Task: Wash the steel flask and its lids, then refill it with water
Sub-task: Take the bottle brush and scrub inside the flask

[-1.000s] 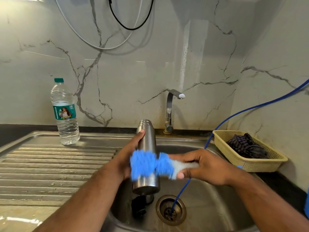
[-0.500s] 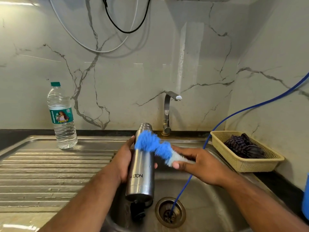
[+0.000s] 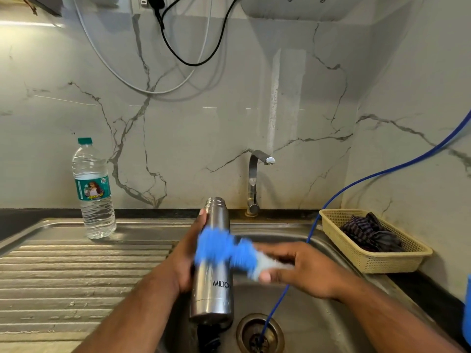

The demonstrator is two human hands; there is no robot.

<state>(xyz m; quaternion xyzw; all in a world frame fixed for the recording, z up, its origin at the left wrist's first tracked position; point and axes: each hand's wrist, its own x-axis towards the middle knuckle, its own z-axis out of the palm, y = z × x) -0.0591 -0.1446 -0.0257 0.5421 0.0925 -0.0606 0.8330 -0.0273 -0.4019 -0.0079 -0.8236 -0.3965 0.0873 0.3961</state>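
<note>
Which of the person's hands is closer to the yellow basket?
The right. The right hand, gripping the blue brush, lies just left of the basket. The left hand is farther left, holding the flask.

The left hand (image 3: 184, 261) is gripping the upright steel flask (image 3: 212, 284) over the sink (image 3: 318, 324), while the right hand (image 3: 303, 270) is holding a blurred blue brush (image 3: 224, 248) against it.
</note>
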